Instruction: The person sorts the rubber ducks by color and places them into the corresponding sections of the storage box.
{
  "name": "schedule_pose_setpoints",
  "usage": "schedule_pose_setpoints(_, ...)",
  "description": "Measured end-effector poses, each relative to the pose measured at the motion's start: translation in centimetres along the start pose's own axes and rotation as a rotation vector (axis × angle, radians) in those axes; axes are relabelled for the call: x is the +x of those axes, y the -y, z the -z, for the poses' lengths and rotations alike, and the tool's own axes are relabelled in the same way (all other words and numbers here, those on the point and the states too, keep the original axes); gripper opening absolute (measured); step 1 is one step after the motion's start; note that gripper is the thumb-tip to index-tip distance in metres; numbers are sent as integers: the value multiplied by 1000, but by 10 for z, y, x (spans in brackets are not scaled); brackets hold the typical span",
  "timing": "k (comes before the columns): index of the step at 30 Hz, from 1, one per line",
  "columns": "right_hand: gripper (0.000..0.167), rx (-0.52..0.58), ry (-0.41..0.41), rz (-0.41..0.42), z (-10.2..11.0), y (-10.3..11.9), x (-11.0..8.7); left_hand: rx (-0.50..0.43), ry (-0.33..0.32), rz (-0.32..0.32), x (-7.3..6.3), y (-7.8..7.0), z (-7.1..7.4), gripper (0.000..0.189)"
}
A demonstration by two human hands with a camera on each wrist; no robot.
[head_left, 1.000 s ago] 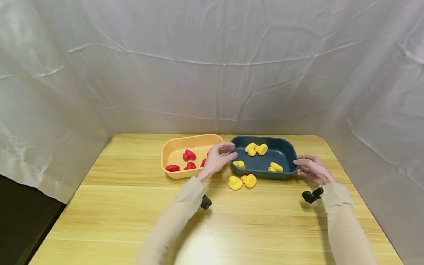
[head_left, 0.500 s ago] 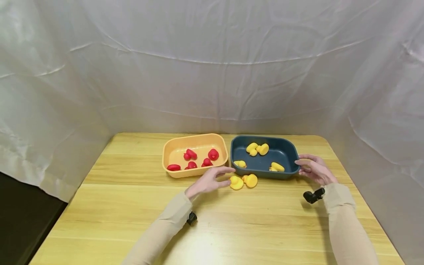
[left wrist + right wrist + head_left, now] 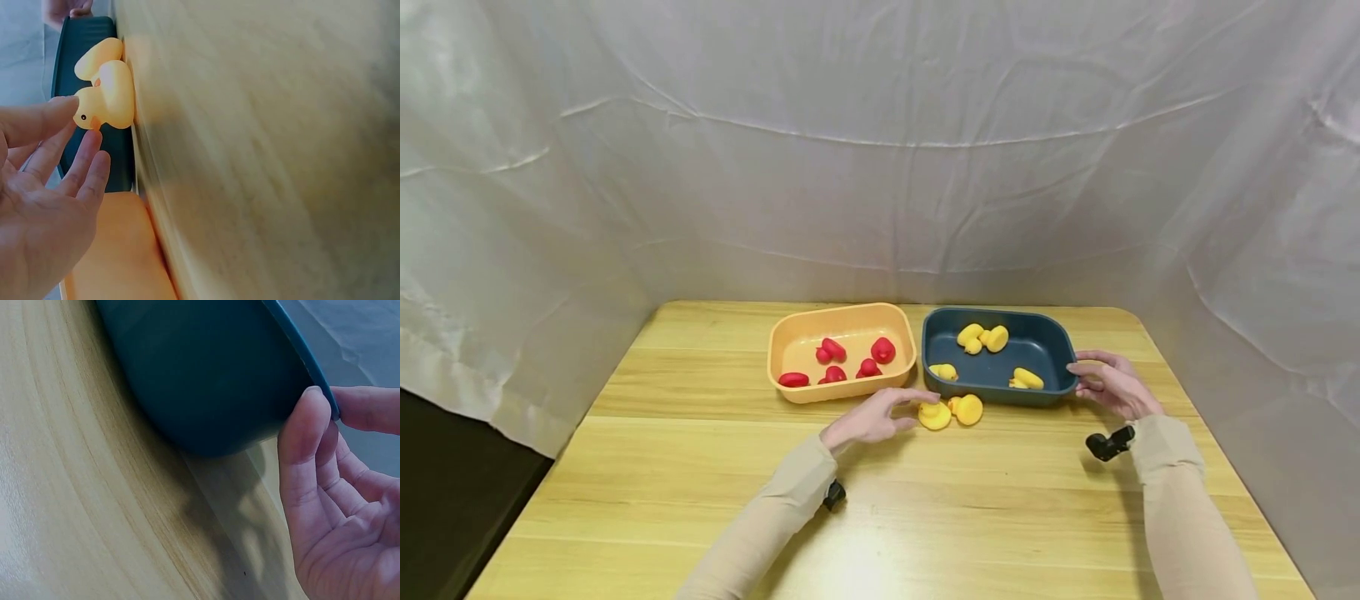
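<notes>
Two yellow rubber ducks lie on the table just in front of the dark blue bin (image 3: 1033,398): one duck (image 3: 936,417) on the left, the other duck (image 3: 968,409) beside it. My left hand (image 3: 868,418) reaches to the left duck with fingers extended over its head. In the left wrist view, fingertips (image 3: 70,107) meet or nearly meet the duck's head, and no closed grip shows. At the bin's right end, my right hand (image 3: 1112,387) pinches the rim between thumb and index finger, plainly seen in the right wrist view. More yellow ducks (image 3: 993,338) lie inside that bin.
An orange bin (image 3: 842,319) with several red ducks (image 3: 832,350) stands left of the blue bin. Both are near the back of the wooden table (image 3: 985,517), before a grey-white curtain (image 3: 880,192).
My left hand has drawn back from between the bins toward the front, then its fingers came over the left duck. The right hand keeps its place on the rim.
</notes>
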State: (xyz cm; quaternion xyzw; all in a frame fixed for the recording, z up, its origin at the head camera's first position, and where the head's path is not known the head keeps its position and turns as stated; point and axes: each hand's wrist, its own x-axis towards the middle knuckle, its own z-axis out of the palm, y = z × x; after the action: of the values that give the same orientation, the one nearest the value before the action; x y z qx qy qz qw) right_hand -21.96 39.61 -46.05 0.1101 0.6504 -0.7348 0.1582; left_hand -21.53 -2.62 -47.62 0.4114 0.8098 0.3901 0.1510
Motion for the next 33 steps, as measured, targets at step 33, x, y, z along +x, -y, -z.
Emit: schedule_pose_setpoints(33, 23, -10, -14, -14, 0, 0, 0, 46, 9, -18, 3, 2, -3, 44)
